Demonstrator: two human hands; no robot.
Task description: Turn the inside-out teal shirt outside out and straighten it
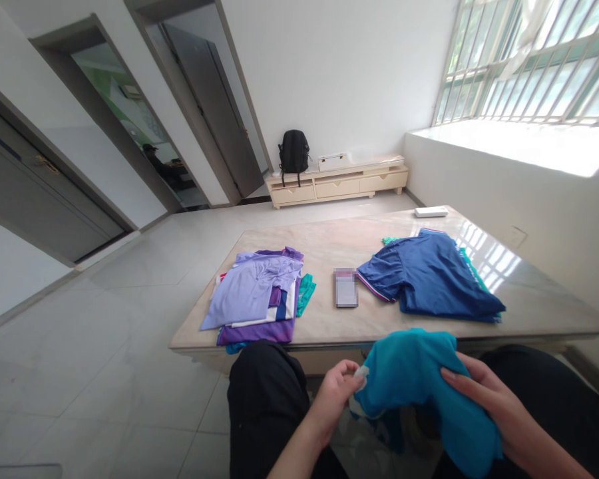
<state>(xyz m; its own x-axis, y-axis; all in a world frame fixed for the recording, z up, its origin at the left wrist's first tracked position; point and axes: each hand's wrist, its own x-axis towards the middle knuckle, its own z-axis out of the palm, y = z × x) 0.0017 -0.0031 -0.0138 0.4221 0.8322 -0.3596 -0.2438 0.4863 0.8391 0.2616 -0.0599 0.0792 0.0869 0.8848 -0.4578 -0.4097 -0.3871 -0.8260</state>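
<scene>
A bunched teal garment (414, 366) hangs between my hands, above my lap and just off the table's near edge. My left hand (337, 396) is closed in a pinch on a small white label (362, 374) at the garment's left edge. On the other side, my right hand (489, 392) grips the cloth, its thumb on top and its fingers partly hidden. How the garment is cut cannot be made out. A stack of clothes with a lavender shirt (244, 286) on top lies at the table's left. Towards the right lies a navy shirt (429, 276) over green clothing.
Between the piles, a phone-like blurred thing (346, 289) rests on the marble-look table (319, 243). A white oblong object (430, 211) sits at the far edge. Beyond stands a low cabinet (339, 186) with a black backpack (294, 153). A person (160, 163) is visible through the left doorway.
</scene>
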